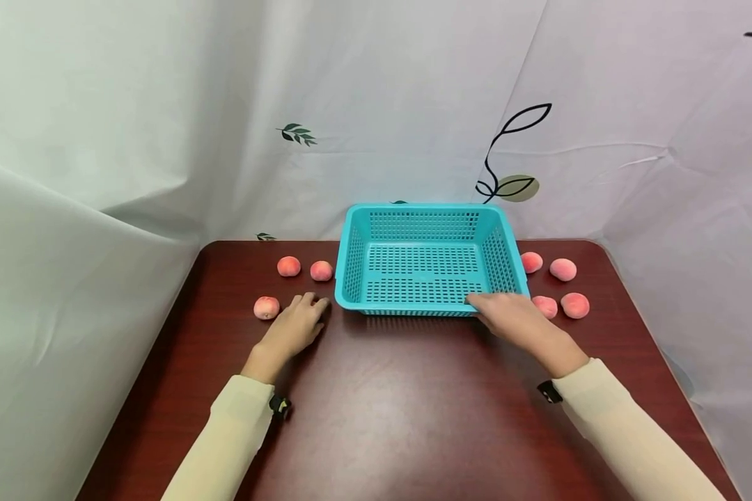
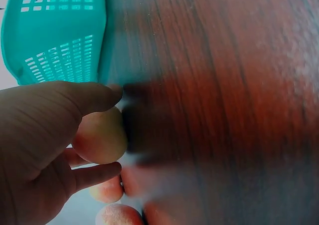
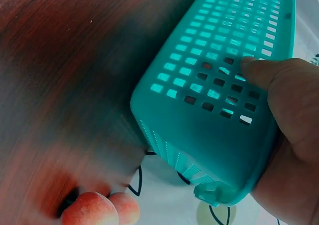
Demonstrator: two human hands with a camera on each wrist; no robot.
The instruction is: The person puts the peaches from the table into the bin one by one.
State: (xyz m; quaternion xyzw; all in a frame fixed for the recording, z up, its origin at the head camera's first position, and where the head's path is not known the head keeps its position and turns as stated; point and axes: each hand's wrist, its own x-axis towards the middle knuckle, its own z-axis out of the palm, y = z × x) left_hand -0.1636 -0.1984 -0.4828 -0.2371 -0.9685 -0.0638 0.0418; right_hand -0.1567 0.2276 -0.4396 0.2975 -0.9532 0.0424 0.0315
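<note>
My left hand (image 1: 293,325) is low over the table, left of a turquoise plastic basket (image 1: 413,307). In the left wrist view its thumb and fingers pinch a peach (image 2: 101,137); from the head view the hand hides that fruit. My right hand (image 1: 507,316) grips the basket's near rim toward the right corner. The right wrist view shows its thumb (image 3: 261,71) against the perforated outer wall, while the other fingers are mostly hidden. Three peaches lie near the left hand: one peach (image 1: 266,307) beside it, and a pair (image 1: 289,266) farther back.
Several peaches (image 1: 562,270) lie on the table right of the basket, two partly hidden by it or by the right arm. The dark red wooden table (image 1: 376,403) ends at a pale curtain (image 1: 376,104) behind and on both sides.
</note>
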